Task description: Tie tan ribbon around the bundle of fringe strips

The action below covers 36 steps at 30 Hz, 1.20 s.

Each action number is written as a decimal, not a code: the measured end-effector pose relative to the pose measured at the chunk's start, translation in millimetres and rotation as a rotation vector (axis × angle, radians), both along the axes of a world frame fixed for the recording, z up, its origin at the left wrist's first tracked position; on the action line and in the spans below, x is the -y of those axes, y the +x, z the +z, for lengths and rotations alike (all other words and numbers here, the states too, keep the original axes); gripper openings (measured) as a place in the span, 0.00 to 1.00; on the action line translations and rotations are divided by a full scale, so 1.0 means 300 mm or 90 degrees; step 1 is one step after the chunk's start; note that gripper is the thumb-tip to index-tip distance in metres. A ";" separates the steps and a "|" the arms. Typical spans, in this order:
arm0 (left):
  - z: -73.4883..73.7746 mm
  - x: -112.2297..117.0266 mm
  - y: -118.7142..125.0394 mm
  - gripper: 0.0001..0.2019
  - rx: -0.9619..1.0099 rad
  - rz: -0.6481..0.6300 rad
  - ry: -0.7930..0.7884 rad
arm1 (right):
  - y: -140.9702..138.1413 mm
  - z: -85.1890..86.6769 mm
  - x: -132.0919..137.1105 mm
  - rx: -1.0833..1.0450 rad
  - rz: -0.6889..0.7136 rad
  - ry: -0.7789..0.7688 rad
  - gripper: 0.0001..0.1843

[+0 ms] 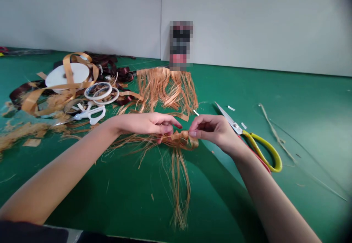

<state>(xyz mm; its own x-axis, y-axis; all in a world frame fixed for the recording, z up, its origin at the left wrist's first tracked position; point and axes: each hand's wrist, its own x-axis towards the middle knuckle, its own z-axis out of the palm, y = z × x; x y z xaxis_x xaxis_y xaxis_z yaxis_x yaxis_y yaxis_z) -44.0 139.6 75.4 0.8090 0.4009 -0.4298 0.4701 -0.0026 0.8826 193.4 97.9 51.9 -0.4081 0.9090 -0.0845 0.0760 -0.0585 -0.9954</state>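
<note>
A golden-orange ribbon with frayed ends is gathered in loops between my hands, just above the green table. My right hand pinches its right part between thumb and forefinger. On the left side of the bunch, my left hand has its thumb and a finger closed on the ribbon, the other fingers loosely bent. Long loose threads hang down toward me from the ribbon, and more spread to the left under my left wrist. Some of the ribbon is hidden behind the fingers.
Yellow-handled scissors lie beside my right wrist. Fringed ribbon strips lie behind my hands. To the left are white scissors, tape rings, a ribbon spool and dark ribbon. A blurred upright object leans on the wall.
</note>
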 end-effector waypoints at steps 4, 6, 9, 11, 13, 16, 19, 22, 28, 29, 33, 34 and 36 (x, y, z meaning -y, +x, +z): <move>-0.006 -0.006 -0.010 0.19 0.008 -0.047 -0.052 | 0.005 -0.004 -0.003 0.003 0.003 0.004 0.07; -0.010 -0.010 -0.015 0.19 0.008 -0.070 -0.076 | 0.005 -0.004 -0.004 0.007 0.004 0.005 0.07; -0.013 -0.018 -0.023 0.19 -0.002 -0.078 -0.060 | 0.005 -0.003 -0.004 0.018 0.009 0.004 0.06; -0.013 -0.025 -0.029 0.19 -0.017 -0.074 -0.016 | 0.004 -0.003 -0.004 0.028 0.012 0.003 0.06; -0.009 -0.032 -0.036 0.18 -0.038 -0.066 0.033 | 0.004 -0.005 -0.006 0.040 0.014 0.001 0.06; 0.006 -0.041 -0.046 0.17 -0.069 -0.036 0.100 | 0.005 -0.013 -0.009 0.061 0.009 -0.004 0.06; 0.024 -0.047 -0.056 0.15 -0.114 0.001 0.173 | 0.008 -0.023 -0.014 0.081 -0.006 -0.009 0.07; 0.034 -0.056 -0.069 0.16 -0.154 0.044 0.208 | 0.014 -0.030 -0.020 0.096 -0.009 -0.014 0.07; 0.010 -0.087 -0.107 0.17 -0.237 0.104 0.329 | 0.023 -0.031 -0.025 0.111 0.038 -0.032 0.08; 0.008 -0.087 -0.109 0.18 -0.258 0.125 0.376 | 0.023 -0.031 -0.024 0.111 0.040 -0.032 0.08; 0.035 -0.045 -0.084 0.18 -0.270 0.196 0.498 | 0.021 -0.028 -0.017 0.097 -0.001 -0.012 0.08; 0.049 -0.026 -0.070 0.17 -0.242 0.192 0.498 | 0.020 -0.026 -0.015 0.091 -0.020 -0.002 0.09; 0.074 0.015 -0.039 0.17 -0.197 0.165 0.437 | 0.014 -0.019 -0.011 0.077 -0.058 0.022 0.09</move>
